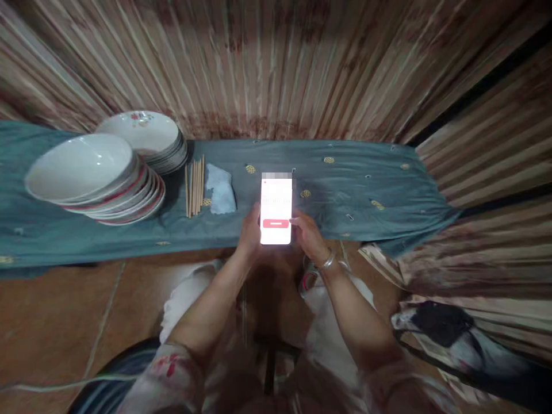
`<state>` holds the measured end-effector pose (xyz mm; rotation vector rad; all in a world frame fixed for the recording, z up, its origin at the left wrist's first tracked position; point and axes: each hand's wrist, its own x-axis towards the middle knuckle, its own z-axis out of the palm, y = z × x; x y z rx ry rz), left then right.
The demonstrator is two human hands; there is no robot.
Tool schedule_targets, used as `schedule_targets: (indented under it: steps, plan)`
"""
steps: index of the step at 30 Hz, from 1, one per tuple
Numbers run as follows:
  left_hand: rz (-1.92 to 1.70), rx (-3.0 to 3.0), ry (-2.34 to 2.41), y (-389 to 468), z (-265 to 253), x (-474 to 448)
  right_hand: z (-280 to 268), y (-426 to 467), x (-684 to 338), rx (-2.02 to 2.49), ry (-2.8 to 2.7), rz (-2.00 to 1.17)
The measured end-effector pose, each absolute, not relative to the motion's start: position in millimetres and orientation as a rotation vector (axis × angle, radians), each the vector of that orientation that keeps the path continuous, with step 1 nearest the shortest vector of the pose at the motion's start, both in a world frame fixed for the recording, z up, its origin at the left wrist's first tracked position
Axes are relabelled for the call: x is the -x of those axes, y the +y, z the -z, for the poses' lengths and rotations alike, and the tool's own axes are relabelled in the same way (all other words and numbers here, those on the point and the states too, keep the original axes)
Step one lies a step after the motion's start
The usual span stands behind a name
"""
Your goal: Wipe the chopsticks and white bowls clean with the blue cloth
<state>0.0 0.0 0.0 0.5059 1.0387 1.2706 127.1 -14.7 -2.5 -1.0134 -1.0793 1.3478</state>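
Lit phone [276,198], between left fingers [255,216] and right fingers [299,221], both clasping its sides

No text can be read, the marks [276,201] on the phone [276,211] being too small

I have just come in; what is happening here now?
A person holds a lit phone: the left hand grips its left side, and the right hand has its thumb at the right edge, level with a red button. To the left, on the teal cover, stand two stacks of bowls; between them and the phone lie sticks and a blue rag.
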Motion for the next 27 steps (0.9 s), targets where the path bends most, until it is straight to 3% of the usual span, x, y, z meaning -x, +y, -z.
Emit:
schedule_targets:
  steps: [27]
  plan:
    - [-1.272, -0.412, 1.027, 1.9, -0.6, -1.8, -1.5, -18.0, -125.4, 1.135, -1.212, -1.252]
